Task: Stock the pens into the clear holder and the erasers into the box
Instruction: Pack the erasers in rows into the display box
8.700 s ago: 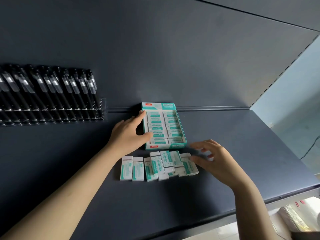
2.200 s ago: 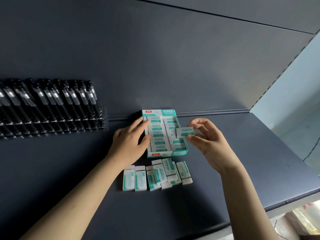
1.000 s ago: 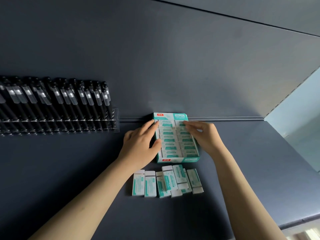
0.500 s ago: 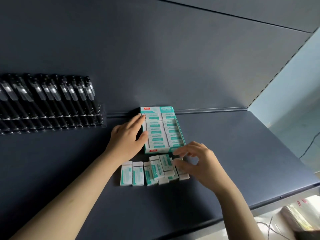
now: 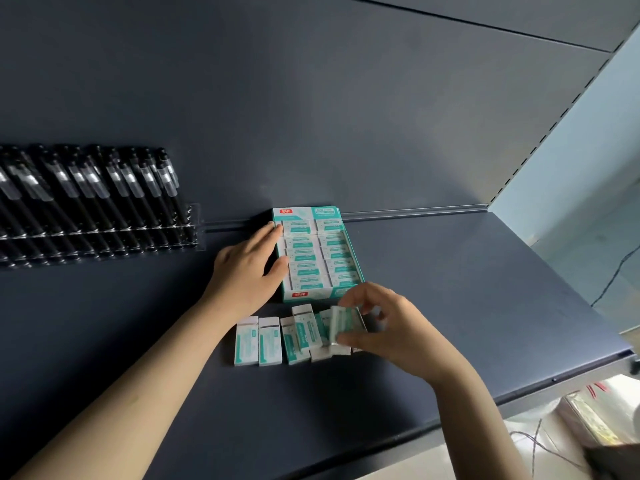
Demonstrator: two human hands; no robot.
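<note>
Pinched between the thumb and curled fingers of the right hand, one eraser was held tilted just above the right end of the loose erasers. Blur hid the exact finger placement.

Item: small sleeved block, white with teal print. Judged light, stiff and not fragile. The paper sleeve looked smooth and might slide on the block, so a hold across the long edges, taking sleeve and block together, seemed soundest.

Loose erasers: a row lying flat on the shelf, just near of the box, some overlapping at the right end.

Box: teal and white, open-topped, two columns of erasers, apparently almost full; far end against the back rail.

Right hand: wrist raised, forearm entering from the near right.

Left hand: flat, fingers straight along the box's left wall, thumb touching its rim, grasping nothing, apparently steadying.

Pens: black, ranked leaning in the clear holder, far left, well apart from both hands.
</note>
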